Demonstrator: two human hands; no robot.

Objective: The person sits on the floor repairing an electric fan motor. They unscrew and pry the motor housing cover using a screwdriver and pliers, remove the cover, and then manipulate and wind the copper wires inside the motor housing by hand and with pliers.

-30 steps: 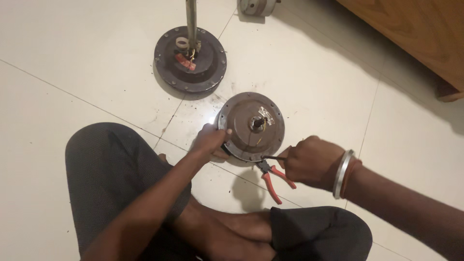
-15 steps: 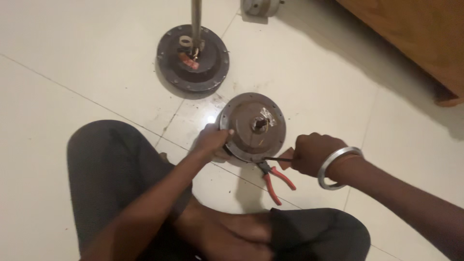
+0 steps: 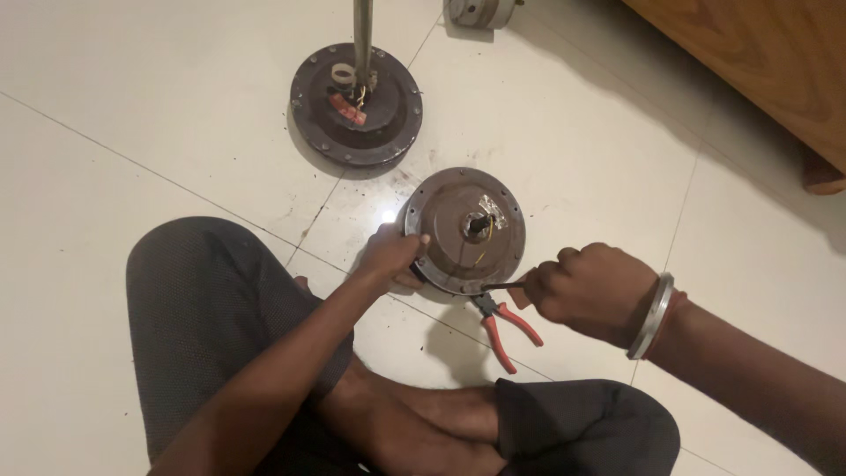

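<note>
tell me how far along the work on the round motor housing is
Done, by the look of it: one round half with a rod already sits apart on the floor tiles. In hand: the left hand steadies the round motor housing while the right hand presses a thin dark tool at its rim. Left: the housing looks closed; red-handled pliers lie unused.

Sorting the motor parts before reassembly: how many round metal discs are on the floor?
2. One round disc lies near the knees, gripped by the left hand. The other disc, with an upright rod, sits farther away. A third part at the top edge is cut off.
</note>
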